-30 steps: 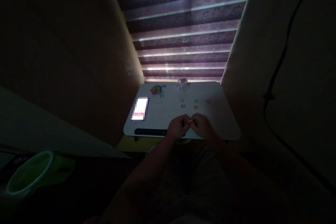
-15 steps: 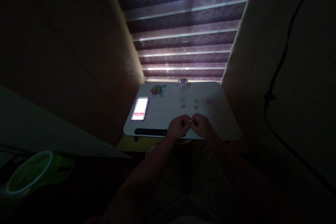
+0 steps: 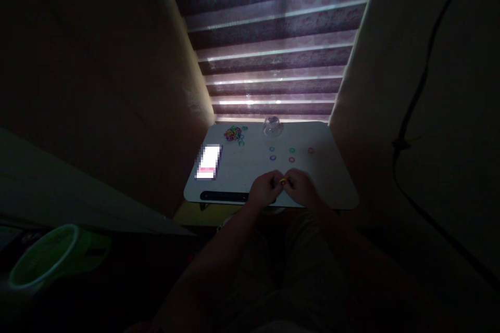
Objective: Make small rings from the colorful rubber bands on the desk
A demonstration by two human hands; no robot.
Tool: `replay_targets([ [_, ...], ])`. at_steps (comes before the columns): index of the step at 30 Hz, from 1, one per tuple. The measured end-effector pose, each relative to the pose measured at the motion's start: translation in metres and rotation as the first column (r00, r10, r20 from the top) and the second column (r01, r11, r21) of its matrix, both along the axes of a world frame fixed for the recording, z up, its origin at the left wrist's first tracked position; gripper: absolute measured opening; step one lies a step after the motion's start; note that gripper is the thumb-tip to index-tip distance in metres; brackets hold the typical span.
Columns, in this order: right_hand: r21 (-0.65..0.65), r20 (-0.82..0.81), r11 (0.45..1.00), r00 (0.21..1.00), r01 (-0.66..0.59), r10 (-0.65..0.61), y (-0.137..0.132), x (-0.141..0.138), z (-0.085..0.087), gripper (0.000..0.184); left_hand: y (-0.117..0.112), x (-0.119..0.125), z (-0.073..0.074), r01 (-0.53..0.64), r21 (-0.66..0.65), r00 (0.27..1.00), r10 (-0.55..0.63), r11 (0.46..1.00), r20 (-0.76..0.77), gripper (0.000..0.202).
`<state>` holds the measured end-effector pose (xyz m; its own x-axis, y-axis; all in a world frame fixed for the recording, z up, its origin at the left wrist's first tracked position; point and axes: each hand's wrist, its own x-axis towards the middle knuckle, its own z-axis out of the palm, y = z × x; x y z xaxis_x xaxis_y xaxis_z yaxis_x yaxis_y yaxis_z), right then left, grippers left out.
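- I have both bare hands in sight over the near edge of a white lap table (image 3: pixel 332 182), brought together at the fingertips.
- My left hand (image 3: pixel 266 187) is curled, thumb and forefinger drawn narrow on a small yellow band (image 3: pixel 282 181).
- My right hand (image 3: pixel 300 186) mirrors it, its fingertips pinching the band's other side; I cannot make out its remaining fingers in the gloom.
- The yellow band sits between the two pinches, above the tabletop, and I see just a short bright curve of it.
- Ahead of the hands I count five loose rings lying flat and apart: a blue ring (image 3: pixel 272 149) with a purple ring (image 3: pixel 272 157) just nearer me, a green ring (image 3: pixel 292 150) with a red ring (image 3: pixel 291 159) just nearer me, and a pinkish ring (image 3: pixel 311 150) alone to the right.
- At the far left I see a heap of mixed coloured rings (image 3: pixel 233 133), a few strays beside it.
- A clear rounded container (image 3: pixel 272 126) stands near the far edge; I cannot tell what is inside.
- A lit phone (image 3: pixel 209 162) lies along the left side, and a dark slot (image 3: pixel 224 196) runs along the near edge, partly behind my left hand and forearm.
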<state>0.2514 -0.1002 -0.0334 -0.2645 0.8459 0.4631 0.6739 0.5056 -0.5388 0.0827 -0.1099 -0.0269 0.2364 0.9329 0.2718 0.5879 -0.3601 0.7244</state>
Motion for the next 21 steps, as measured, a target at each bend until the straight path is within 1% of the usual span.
replay_targets([
  [6, 0.000, 0.003, 1.000, 1.000, -0.012, 0.012, 0.0017, 0.0008, -0.0021, 0.012, -0.0008, -0.0001, 0.0024, 0.010, 0.001, 1.000, -0.010, 1.000, 0.000, 0.017],
  [11, -0.008, -0.007, 1.000, 1.000, -0.011, 0.011, 0.0013, 0.0006, -0.0010, 0.012, -0.0003, 0.0002, 0.0015, -0.009, -0.006, 1.000, 0.009, 1.000, -0.024, 0.020],
  [16, -0.020, -0.015, 1.000, 1.000, -0.010, 0.009, 0.0001, -0.0001, 0.0008, 0.011, -0.0003, 0.0007, 0.0018, 0.010, -0.003, 1.000, -0.010, 1.000, 0.009, 0.016],
  [21, -0.004, 0.000, 1.000, 1.000, -0.003, 0.003, 0.0002, 0.0000, 0.0009, 0.011, -0.0009, 0.0003, 0.0037, 0.013, -0.017, 1.000, -0.013, 1.000, -0.004, 0.017],
])
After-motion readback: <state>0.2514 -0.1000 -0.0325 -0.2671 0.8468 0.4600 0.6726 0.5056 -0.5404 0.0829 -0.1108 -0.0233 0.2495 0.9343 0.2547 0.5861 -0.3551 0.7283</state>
